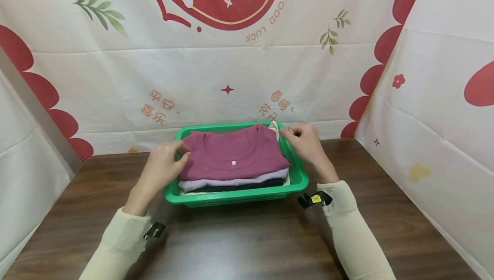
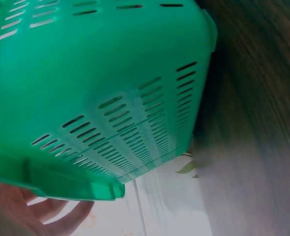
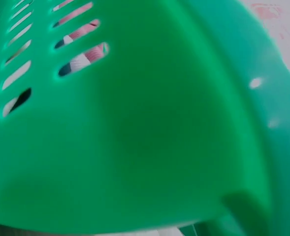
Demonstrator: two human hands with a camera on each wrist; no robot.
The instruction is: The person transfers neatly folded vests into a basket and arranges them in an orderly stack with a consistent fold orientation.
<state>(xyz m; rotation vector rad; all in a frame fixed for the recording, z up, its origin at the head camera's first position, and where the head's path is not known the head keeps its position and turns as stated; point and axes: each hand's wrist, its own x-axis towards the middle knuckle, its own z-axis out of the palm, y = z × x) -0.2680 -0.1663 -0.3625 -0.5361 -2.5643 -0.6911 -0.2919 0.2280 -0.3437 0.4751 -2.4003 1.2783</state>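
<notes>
A green plastic basket (image 1: 239,195) with slotted sides holds a stack of folded clothes. On top lies a maroon shirt (image 1: 231,149) with a round neckline and a small white label. A lilac garment (image 1: 235,181), a dark garment (image 1: 239,186) and cream cloth show beneath it. My left hand (image 1: 166,162) is over the basket's left side, bent fingers and thumb apart at the shirt's edge; its fingers (image 2: 68,221) appear past the rim in the left wrist view. At the back right corner, my right hand (image 1: 305,143) pinches a raised bit of cream cloth (image 1: 274,127) between thumb and forefinger.
The basket stands on a brown wooden table (image 1: 231,237), near its back edge. A white printed curtain (image 1: 216,74) hangs behind, and more white cloth (image 1: 436,121) rises on the right. In the right wrist view, the basket wall (image 3: 149,123) fills most of the picture.
</notes>
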